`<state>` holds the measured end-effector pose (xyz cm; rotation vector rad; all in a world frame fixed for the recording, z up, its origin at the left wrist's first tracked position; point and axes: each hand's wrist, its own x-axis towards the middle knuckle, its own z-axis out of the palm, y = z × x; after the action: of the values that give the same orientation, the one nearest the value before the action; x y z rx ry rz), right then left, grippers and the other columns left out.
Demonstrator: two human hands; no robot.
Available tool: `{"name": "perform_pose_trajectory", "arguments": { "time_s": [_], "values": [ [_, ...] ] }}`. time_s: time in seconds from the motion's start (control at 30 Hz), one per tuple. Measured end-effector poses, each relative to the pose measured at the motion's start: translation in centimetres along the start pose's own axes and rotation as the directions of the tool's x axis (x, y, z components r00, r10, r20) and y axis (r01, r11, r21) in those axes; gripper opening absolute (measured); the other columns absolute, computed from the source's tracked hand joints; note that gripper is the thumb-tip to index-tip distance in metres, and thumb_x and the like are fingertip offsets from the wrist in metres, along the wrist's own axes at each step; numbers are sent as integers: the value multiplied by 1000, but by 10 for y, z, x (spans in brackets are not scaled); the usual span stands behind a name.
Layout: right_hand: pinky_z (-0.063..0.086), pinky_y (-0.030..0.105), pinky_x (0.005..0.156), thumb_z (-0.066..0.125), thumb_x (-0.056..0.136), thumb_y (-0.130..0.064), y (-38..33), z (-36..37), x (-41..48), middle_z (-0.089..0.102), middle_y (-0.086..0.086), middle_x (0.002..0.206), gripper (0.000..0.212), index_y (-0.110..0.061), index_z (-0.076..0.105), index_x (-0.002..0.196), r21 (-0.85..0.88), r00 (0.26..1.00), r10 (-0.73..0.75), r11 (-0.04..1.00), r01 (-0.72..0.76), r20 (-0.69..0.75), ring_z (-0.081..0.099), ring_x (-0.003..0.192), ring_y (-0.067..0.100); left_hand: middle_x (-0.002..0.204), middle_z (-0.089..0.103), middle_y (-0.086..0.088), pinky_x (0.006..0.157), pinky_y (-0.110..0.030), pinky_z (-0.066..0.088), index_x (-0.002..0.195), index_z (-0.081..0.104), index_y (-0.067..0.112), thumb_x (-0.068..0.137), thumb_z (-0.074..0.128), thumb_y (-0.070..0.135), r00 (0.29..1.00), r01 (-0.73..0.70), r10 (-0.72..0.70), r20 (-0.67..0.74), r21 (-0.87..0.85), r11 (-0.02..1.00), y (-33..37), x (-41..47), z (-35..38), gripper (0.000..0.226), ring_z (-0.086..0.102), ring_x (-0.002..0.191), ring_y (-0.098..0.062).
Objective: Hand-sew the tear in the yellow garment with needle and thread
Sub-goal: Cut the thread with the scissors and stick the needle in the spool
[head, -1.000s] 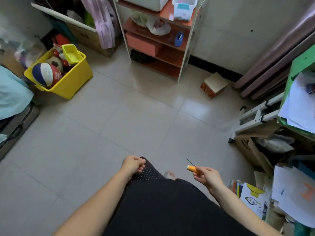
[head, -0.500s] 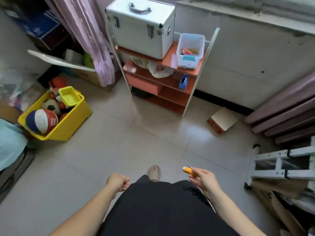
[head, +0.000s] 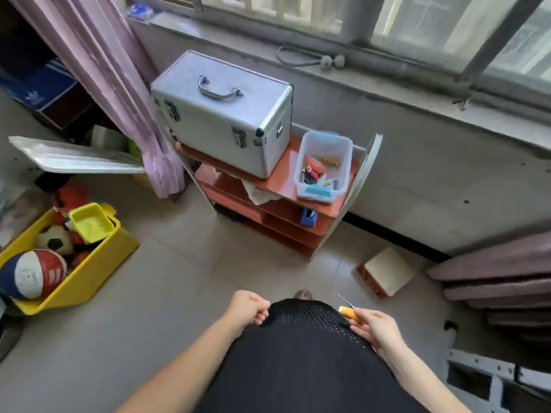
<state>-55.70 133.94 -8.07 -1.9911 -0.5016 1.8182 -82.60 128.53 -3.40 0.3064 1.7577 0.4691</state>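
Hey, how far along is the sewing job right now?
Done: nothing sewn shows, and no yellow garment is in view. In hand: the right hand holds a small orange-handled tool with a thin metal tip; the left hand is curled beside the black skirt. Left: likely all the stitching.

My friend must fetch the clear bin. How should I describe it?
Below the window stands an orange shelf. On top, right of the silver case, sits the clear bin. Only it is see-through, with a blue front label.

Orange-handled tool (head: 351, 313); yellow bin (head: 89, 278); silver case (head: 220, 126); lilac curtain (head: 119, 84).
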Motion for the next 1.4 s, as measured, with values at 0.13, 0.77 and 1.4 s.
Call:
{"name": "perform_pose_trajectory", "arguments": {
  "time_s": [0.13,0.77,1.4],
  "values": [
    [56,25,59,62,89,-6,-58,19,17,68,23,92,23,10,58,104,-161,998,-15,987,24,55,63,67,19,59,53,-11,35,-12,38,65,54,2,90,54,-6,998,11,-13,-61,-36,999,43,25,-6,26,46,28,-2],
    [53,27,69,66,86,-16,-255,171,70,70,14,95,11,-7,62,90,147,957,-254,950,274,-139,67,84,21,65,61,-11,46,-14,47,77,64,-2,85,66,1,963,-145,130,234,47,988,296,116,-32,8,53,41,-5],
    [52,30,76,48,97,-14,-272,204,124,56,9,74,17,-2,61,94,380,955,113,925,-1,-273,54,66,13,65,51,-12,35,-16,46,70,51,-1,96,45,-3,971,193,-174,166,-110,975,336,189,54,27,50,25,-8]
  ]
}}
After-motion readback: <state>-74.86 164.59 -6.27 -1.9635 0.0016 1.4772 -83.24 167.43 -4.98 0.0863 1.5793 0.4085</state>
